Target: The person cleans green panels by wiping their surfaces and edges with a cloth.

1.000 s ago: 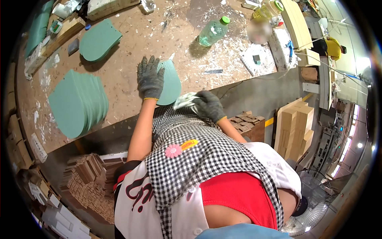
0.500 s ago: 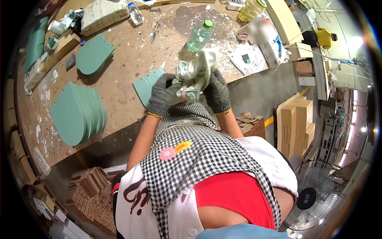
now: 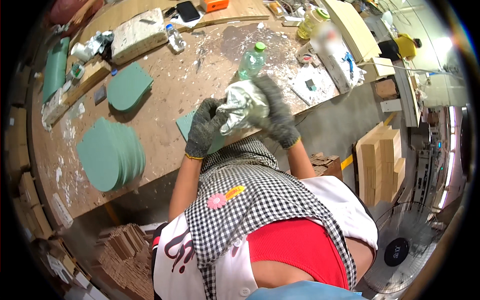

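Note:
A crumpled whitish-green cloth is bunched between my two hands, above the table's near edge. My left hand, in a dark grey knit glove with a yellow cuff, is closed on the cloth's left side. Gloved the same way, my right hand grips its right side, somewhat smeared by motion. Beneath the left hand lies a green sheet piece, mostly covered. Just beyond the cloth stands a clear bottle with a green cap, holding greenish liquid.
Left on the stained worktable are a stack of green rounded pieces and a smaller green pile. A paint-smeared block and a small blue-capped bottle sit farther back. A standing fan is at lower right.
The cloth has become a more compact bundle. My right hand has moved up and over its right side. The whole view has shifted, showing more of the table's far side.

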Action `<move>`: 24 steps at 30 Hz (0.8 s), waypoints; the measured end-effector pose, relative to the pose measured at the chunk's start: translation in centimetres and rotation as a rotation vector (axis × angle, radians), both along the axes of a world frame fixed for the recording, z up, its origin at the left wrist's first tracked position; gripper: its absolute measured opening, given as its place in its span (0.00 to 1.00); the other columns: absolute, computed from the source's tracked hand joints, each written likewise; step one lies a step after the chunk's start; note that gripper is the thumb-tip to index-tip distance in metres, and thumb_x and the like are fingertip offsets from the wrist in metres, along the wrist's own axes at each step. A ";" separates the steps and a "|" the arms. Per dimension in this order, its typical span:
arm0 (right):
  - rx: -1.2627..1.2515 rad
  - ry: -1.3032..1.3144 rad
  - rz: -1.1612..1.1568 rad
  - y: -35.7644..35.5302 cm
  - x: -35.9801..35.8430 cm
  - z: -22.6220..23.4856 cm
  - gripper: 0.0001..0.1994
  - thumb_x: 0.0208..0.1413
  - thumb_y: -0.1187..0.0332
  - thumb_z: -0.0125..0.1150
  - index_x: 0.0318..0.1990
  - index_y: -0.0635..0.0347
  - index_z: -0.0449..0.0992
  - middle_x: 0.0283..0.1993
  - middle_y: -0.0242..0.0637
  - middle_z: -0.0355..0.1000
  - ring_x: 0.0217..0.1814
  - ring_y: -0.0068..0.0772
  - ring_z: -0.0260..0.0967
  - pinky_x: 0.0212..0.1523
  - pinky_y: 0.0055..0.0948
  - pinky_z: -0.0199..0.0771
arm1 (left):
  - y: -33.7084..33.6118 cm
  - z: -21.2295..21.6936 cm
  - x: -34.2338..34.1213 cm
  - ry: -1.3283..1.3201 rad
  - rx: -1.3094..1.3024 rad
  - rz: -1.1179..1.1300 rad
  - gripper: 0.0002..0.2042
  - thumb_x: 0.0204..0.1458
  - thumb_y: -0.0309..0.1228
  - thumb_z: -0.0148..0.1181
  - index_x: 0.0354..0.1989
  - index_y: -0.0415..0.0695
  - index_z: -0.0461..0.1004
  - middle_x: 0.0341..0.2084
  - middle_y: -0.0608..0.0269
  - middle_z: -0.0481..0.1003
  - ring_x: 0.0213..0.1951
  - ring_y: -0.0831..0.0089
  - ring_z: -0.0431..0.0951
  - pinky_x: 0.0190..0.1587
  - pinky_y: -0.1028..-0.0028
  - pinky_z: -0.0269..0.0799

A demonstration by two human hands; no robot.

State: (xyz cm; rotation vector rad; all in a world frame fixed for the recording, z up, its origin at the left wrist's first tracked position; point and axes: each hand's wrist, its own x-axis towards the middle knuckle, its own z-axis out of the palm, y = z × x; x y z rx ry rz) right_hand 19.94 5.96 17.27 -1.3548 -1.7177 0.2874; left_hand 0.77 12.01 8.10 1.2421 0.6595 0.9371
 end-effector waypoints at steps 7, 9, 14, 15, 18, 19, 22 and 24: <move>-0.807 0.630 0.142 -2.4 2.9 -3.0 0.22 0.55 0.65 0.71 0.55 0.62 0.75 0.52 0.37 0.77 0.55 0.30 0.72 0.58 0.31 0.74 | 1.1 1.9 0.1 0.061 -0.179 -0.111 0.09 0.59 0.25 0.61 0.47 0.39 0.74 0.39 0.62 0.78 0.40 0.75 0.76 0.44 0.74 0.75; -0.482 0.813 0.136 -2.0 2.4 -2.9 0.19 0.54 0.65 0.71 0.52 0.60 0.77 0.50 0.38 0.78 0.54 0.32 0.73 0.55 0.33 0.77 | 1.0 1.1 1.3 0.173 0.013 -0.300 0.11 0.61 0.29 0.59 0.49 0.39 0.73 0.39 0.60 0.78 0.40 0.73 0.76 0.46 0.72 0.75; -0.176 1.632 0.018 -0.8 4.7 -0.8 0.13 0.58 0.63 0.67 0.46 0.53 0.73 0.39 0.40 0.76 0.37 0.43 0.78 0.42 0.42 0.85 | -0.1 -2.0 1.9 0.517 0.285 -0.473 0.18 0.60 0.40 0.59 0.52 0.40 0.75 0.53 0.48 0.73 0.55 0.59 0.74 0.57 0.64 0.70; -0.141 1.699 0.121 -0.3 8.5 -4.0 0.15 0.59 0.63 0.66 0.48 0.54 0.69 0.36 0.40 0.74 0.37 0.43 0.79 0.40 0.45 0.85 | 0.1 -3.4 2.2 0.512 0.299 -0.486 0.18 0.60 0.40 0.59 0.52 0.40 0.75 0.53 0.48 0.73 0.55 0.59 0.74 0.57 0.64 0.70; -0.111 0.810 -0.456 2.8 8.5 0.6 0.23 0.58 0.69 0.66 0.58 0.62 0.65 0.47 0.40 0.72 0.49 0.36 0.74 0.49 0.35 0.80 | 0.7 -7.7 1.8 1.050 0.708 -0.161 0.28 0.56 0.47 0.62 0.60 0.42 0.71 0.66 0.43 0.61 0.68 0.51 0.58 0.69 0.56 0.53; -0.041 0.637 -0.379 3.8 9.1 0.5 0.26 0.57 0.70 0.67 0.61 0.63 0.64 0.51 0.41 0.70 0.52 0.35 0.72 0.51 0.33 0.77 | 0.8 -8.3 1.7 1.142 0.708 -0.116 0.34 0.53 0.51 0.63 0.64 0.43 0.66 0.69 0.42 0.55 0.71 0.48 0.50 0.71 0.53 0.42; 0.296 -0.142 -0.357 8.4 10.6 -1.4 0.28 0.51 0.77 0.67 0.61 0.63 0.67 0.57 0.47 0.66 0.56 0.44 0.68 0.57 0.34 0.72 | 1.1 -9.2 1.4 1.309 0.603 -0.110 0.51 0.45 0.61 0.65 0.73 0.46 0.51 0.73 0.40 0.43 0.74 0.43 0.38 0.73 0.46 0.26; 0.149 -0.315 -0.392 11.3 12.1 -2.7 0.23 0.54 0.76 0.63 0.59 0.61 0.69 0.56 0.50 0.67 0.57 0.49 0.67 0.56 0.37 0.72 | 0.7 -8.0 2.2 1.347 0.498 -0.084 0.52 0.43 0.64 0.64 0.73 0.46 0.52 0.73 0.41 0.45 0.74 0.45 0.39 0.72 0.45 0.26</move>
